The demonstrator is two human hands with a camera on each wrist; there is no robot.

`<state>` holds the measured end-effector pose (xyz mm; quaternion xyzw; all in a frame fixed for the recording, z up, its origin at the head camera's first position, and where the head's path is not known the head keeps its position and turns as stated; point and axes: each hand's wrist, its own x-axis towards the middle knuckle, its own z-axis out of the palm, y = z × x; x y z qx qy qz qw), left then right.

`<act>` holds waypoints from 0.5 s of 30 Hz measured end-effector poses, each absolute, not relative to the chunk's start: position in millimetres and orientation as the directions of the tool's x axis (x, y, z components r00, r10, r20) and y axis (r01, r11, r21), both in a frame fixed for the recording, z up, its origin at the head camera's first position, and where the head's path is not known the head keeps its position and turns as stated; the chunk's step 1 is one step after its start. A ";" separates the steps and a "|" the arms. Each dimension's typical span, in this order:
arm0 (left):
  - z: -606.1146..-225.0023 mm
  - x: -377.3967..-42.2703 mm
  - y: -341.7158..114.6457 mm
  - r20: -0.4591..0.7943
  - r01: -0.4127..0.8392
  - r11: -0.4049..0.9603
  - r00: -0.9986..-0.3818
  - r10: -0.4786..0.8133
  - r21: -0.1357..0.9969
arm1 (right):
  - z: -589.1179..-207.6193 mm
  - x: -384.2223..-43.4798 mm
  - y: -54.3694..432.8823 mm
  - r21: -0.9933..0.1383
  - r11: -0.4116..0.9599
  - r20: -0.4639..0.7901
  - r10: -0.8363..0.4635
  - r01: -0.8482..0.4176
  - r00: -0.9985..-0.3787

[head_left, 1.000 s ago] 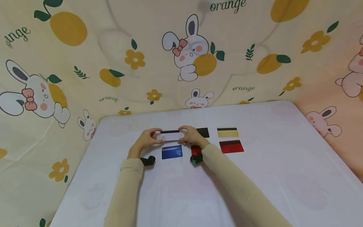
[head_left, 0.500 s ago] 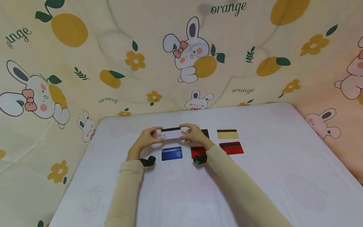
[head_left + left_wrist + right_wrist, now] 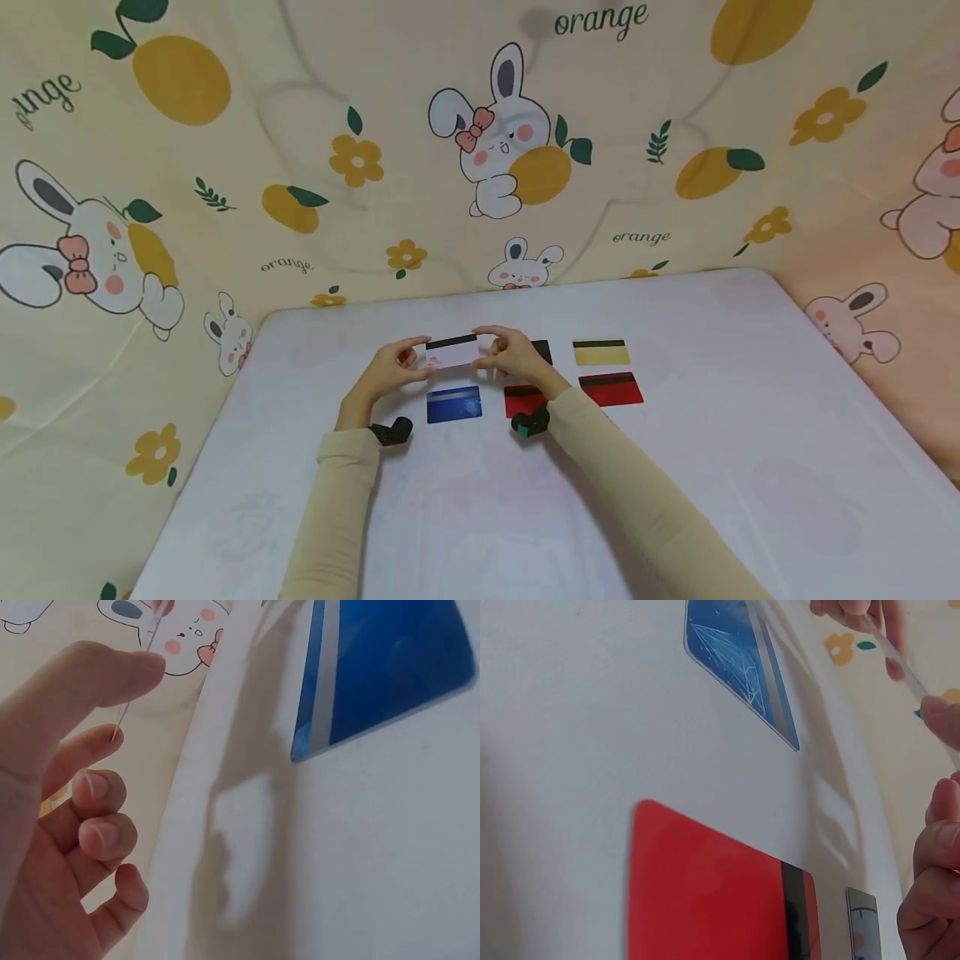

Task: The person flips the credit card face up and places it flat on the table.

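Head view: the left hand [image 3: 390, 367] and right hand [image 3: 512, 354] each pinch one end of a single white card [image 3: 452, 353], held above the table [image 3: 750, 433]. Below lies one blue card [image 3: 453, 404], then two red cards [image 3: 611, 388], one black card [image 3: 542, 351] and one gold card [image 3: 601, 352].

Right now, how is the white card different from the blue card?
The white card is held up off the table, pinched by the left hand and right hand; the blue card lies flat and untouched. The white card's stripe is black; the blue card's is pale. Both look the same shape and size.
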<state>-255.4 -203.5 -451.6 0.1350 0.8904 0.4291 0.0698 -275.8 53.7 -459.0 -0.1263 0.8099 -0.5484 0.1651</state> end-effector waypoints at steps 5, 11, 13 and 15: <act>-452.0 -254.4 -201.2 -0.040 0.147 0.604 -0.958 0.286 0.784 | -459.5 -274.6 56.0 -0.943 0.323 -0.062 -0.410 -0.081 -0.910; -455.5 -253.2 -200.4 -0.042 0.144 0.599 -0.958 0.285 0.788 | -458.2 -272.1 57.6 -0.951 0.285 -0.016 -0.427 -0.118 -0.904; -456.3 -252.7 -199.9 -0.033 0.148 0.599 -0.959 0.281 0.787 | -458.7 -272.1 56.8 -0.950 0.279 0.008 -0.423 -0.138 -0.906; -455.8 -252.1 -199.0 -0.012 0.167 0.602 -0.960 0.281 0.781 | -459.6 -271.7 56.1 -0.944 0.287 0.035 -0.408 -0.165 -0.912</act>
